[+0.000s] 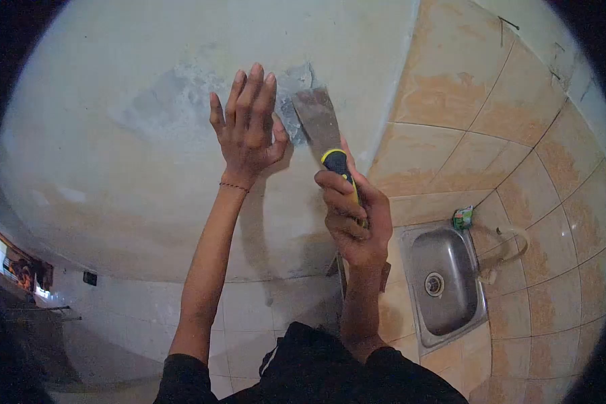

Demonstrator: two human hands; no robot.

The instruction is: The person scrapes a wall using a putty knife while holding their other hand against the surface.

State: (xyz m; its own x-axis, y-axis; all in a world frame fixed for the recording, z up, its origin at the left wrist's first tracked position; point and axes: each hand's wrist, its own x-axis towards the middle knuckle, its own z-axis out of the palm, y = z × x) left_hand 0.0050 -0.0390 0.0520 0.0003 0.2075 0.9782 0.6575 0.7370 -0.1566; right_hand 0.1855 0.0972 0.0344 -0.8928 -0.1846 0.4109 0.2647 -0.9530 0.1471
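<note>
My right hand [358, 212] is wrapped round the black and yellow handle of a scraper [320, 122]. Its wide, stained metal blade points up and meets the painted wall [148, 161] at a grey patch [293, 84] where the paint is gone and an edge looks flaked. Left of the blade, my left hand [249, 131] lies against the wall with its fingers stretched out and holds nothing. A thin dark cord circles that wrist. Behind the left hand, another grey, rough patch [172, 97] spreads to the left.
Orange-beige tiles [458, 87] cover the wall to the right. Below them a metal sink [444, 283] is set in a tiled counter, with a small green packet [462, 217] at its far edge. A bright window opening [13, 259] shows at lower left.
</note>
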